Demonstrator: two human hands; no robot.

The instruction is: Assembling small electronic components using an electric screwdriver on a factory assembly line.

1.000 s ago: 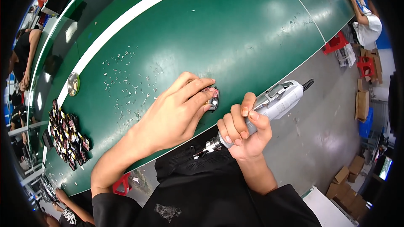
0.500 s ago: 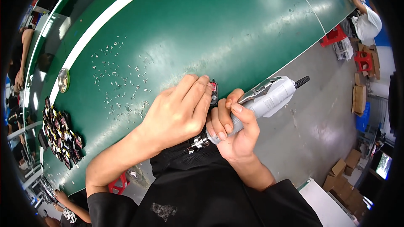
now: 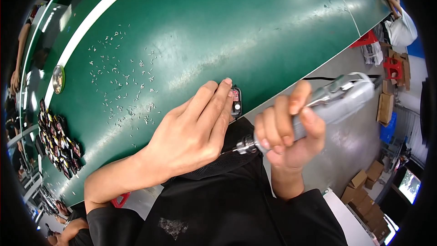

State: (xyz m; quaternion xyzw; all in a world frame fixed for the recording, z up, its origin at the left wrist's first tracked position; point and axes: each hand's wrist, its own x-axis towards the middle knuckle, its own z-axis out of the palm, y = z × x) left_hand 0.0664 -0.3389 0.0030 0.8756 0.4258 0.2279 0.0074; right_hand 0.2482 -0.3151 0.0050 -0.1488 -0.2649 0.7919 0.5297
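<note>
My left hand is at the table's near edge, its fingers close together over the side of a small black case. A red circuit board and a round white part show inside the case; the rest is covered by my fingers. To the right, my right hand is wrapped round a grey electric screwdriver, slightly blurred by motion. Its metal chuck and thin bit point left, below the case and beside my left wrist. The screwdriver is apart from the case.
Many small metal screws lie scattered on the green table. At the left are a heap of small black parts and a round dish. A black cord trails from the screwdriver. Cardboard boxes and red stools stand right.
My right hand has moved the screwdriver to the right, away from my left hand. My left hand still stays on the case. The whole view has shifted slightly.
</note>
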